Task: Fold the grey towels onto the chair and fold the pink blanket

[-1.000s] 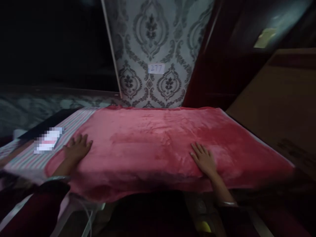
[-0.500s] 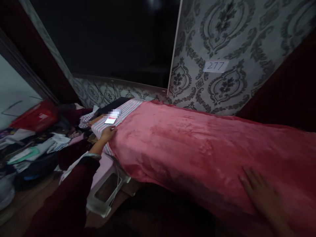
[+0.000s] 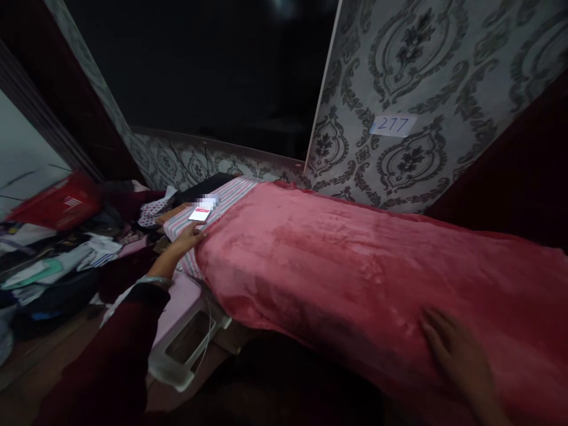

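two hands, left hand (image 3: pixel 189 238), right hand (image 3: pixel 461 358), flat on one pink blanket (image 3: pixel 355 260)

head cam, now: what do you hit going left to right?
Red basket → clothes pile → left hand at the edge of the pink blanket → phone on the striped sheet → paper label 277 on the wall → right hand flat on the blanket.

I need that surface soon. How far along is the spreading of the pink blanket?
Mostly done: the pink blanket lies flat across the surface, its near edge hanging over. In hand: the left hand rests at its left edge, and the right hand presses flat near the front. Left: a strip of striped cloth with a phone on it is not covered.
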The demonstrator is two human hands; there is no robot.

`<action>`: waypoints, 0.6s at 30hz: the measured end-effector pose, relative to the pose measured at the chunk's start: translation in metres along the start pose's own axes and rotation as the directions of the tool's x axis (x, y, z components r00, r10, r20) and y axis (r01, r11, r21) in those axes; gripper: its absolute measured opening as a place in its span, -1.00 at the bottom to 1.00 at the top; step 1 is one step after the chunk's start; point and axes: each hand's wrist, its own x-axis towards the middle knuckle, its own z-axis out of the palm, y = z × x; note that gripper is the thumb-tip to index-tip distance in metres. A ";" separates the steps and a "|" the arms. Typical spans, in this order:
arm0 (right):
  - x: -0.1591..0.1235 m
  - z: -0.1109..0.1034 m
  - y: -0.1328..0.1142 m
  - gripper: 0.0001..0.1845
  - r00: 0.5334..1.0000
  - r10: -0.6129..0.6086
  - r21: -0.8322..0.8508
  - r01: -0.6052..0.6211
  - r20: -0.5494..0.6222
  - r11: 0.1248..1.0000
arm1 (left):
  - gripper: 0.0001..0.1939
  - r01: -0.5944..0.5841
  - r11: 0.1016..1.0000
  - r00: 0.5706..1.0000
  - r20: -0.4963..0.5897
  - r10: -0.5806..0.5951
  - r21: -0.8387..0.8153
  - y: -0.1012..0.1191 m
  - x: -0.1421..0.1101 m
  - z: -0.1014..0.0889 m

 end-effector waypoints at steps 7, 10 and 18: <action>0.013 0.005 -0.071 -0.47 0.971 -0.210 0.170 0.189 0.113 0.967 | -0.29 -0.114 0.993 0.972 0.205 0.118 -0.030 0.002 0.011 -0.007; 0.022 0.011 -0.080 -0.49 0.959 -0.239 0.196 0.207 0.154 0.958 | -0.23 -0.128 0.991 0.968 0.216 0.131 -0.029 0.003 0.018 -0.006; 0.039 0.006 -0.102 -0.63 0.954 -0.196 0.278 0.129 0.226 0.952 | -0.19 -0.209 0.972 0.904 0.400 0.148 0.111 0.010 0.025 -0.004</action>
